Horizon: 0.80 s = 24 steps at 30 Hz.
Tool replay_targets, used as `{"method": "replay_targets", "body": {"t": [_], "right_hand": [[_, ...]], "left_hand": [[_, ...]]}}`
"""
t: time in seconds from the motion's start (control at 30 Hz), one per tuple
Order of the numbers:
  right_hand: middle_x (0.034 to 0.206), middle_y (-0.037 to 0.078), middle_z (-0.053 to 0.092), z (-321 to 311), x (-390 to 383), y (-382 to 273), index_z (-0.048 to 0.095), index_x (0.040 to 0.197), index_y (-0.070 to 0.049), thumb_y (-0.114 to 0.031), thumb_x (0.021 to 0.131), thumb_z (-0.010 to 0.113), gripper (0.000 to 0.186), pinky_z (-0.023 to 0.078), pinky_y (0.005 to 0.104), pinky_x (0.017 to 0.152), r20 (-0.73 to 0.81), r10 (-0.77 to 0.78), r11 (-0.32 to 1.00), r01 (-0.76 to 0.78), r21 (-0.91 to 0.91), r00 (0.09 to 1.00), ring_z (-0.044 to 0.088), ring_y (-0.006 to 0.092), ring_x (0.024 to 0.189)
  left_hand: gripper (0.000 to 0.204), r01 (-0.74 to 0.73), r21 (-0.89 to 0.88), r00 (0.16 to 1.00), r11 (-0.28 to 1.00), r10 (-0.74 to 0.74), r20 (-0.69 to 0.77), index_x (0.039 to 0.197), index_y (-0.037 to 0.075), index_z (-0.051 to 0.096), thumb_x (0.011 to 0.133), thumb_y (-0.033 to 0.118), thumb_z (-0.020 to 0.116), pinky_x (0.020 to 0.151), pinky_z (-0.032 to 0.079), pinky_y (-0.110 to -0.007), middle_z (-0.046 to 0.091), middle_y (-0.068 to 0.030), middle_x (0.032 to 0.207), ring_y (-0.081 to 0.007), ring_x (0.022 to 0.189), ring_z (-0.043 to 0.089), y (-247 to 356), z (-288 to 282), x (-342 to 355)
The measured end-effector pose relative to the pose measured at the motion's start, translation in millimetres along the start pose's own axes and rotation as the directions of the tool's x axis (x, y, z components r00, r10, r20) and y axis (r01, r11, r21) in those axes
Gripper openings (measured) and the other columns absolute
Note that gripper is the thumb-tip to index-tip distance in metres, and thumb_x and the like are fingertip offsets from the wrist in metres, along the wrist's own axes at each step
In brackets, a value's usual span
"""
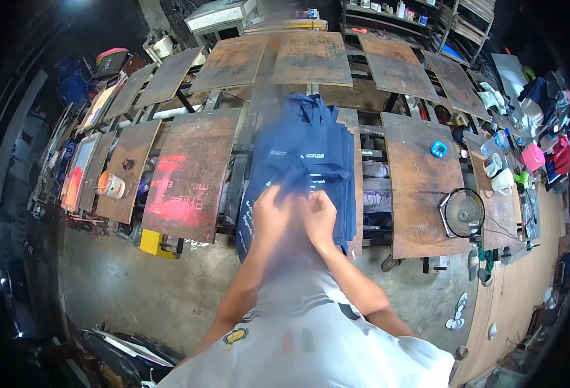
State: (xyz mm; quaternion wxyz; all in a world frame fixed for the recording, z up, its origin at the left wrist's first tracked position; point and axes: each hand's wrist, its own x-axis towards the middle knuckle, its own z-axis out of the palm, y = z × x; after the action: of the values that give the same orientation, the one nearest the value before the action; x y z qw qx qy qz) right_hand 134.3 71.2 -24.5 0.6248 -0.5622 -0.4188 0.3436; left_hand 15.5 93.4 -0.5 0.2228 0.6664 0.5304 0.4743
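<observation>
A stack of navy blue cloth tote bags (324, 132) with small white print lies on a board straight in front of me. The bags' handles loop up at the far end. Both my hands are over the near part of the stack, close together, fingers curled in. My left hand (269, 208) is closed on the dark cloth of a tote bag, and my right hand (320, 212) pinches the same bag a little to the right. A hazy smear down the middle of the picture blurs the cloth between the hands, so its exact fold cannot be made out.
Left of the stack is a wooden board (191, 171) with pink paint stains; beyond it stands a paint bucket (111, 185). On the right, a board (421, 194) carries a blue timer (438, 149) and a racket-shaped object (464, 212). A yellow stool (158, 244) stands below.
</observation>
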Motion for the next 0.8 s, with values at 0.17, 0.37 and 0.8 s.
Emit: {"method": "replay_targets", "body": {"t": [0.17, 0.37, 0.8], "right_hand": [[0.071, 0.002, 0.051, 0, 0, -8, 0.054, 0.075, 0.000, -0.005, 0.082, 0.074, 0.022, 0.040, 0.0253, 0.056, 0.029, -0.082, 0.995, 0.083, -0.058, 0.996, 0.046, 0.0079, 0.061], [0.076, 0.005, 0.053, 1, -1, -12, 0.055, 0.079, 0.001, -0.004, 0.084, 0.073, 0.019, 0.041, 0.0250, 0.060, 0.062, -0.134, 0.991, 0.135, -0.018, 0.989, 0.049, 0.0098, 0.065], [0.086, 0.004, 0.061, 0, 1, 4, 0.060, 0.098, 0.001, -0.008, 0.091, 0.068, 0.013, 0.048, 0.0250, 0.071, 0.173, -0.032, 0.968, -0.013, 0.252, 0.984, 0.057, 0.0095, 0.075]], "left_hand": [[0.016, -0.038, 0.055, 0.999, 0.998, 0.038, 0.001, 0.089, -0.007, 0.064, 0.090, 0.009, 0.067, 0.065, 0.050, -0.031, 0.069, -0.0151, 0.077, -0.0164, 0.072, 0.066, 9, 0, -5], [0.027, 0.200, -0.174, 0.965, 0.964, -0.163, 0.207, 0.082, -0.006, 0.060, 0.100, 0.015, 0.056, 0.060, 0.044, -0.032, 0.062, -0.0089, 0.068, -0.0083, 0.066, 0.051, -4, -1, -10], [0.032, 0.252, -0.198, 0.903, 0.947, -0.156, 0.401, 0.121, -0.004, 0.056, 0.103, 0.021, 0.048, 0.092, 0.046, -0.035, 0.062, -0.0234, 0.113, -0.0283, 0.106, 0.062, 4, -5, -11]]}}
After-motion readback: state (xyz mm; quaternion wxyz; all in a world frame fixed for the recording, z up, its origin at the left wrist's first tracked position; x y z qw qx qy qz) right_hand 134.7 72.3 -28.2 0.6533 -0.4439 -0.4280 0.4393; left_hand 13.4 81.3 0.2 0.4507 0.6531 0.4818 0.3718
